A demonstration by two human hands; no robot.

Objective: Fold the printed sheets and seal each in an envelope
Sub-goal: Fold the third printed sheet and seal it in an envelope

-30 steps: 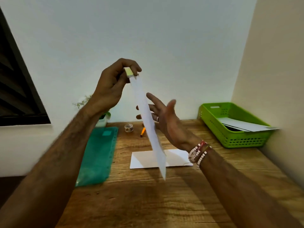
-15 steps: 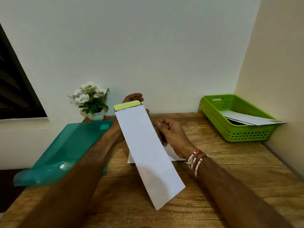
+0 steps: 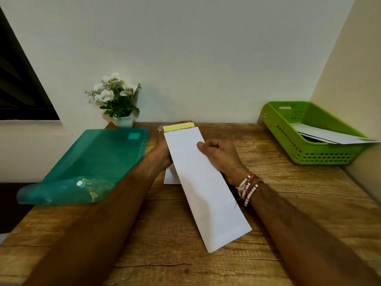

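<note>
Thumb and curled fingers of your right hand [image 3: 218, 155] pinch the right edge of the envelope [image 3: 208, 195]. Your left hand [image 3: 162, 155] grips its top end from behind, by the yellow strip [image 3: 179, 127]. A second ago only the left hand held it, high up. Now it sits low over the middle of the desk [image 3: 288, 193], above the white sheet [image 3: 170, 178]. I think filling comes next.

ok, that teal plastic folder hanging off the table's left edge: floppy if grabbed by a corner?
Likely floppy: the teal folder looks thin and translucent, and its near edge curls where it overhangs the table. Probably light too. Its glossy plastic may slide easily on the wood if pushed.
</note>
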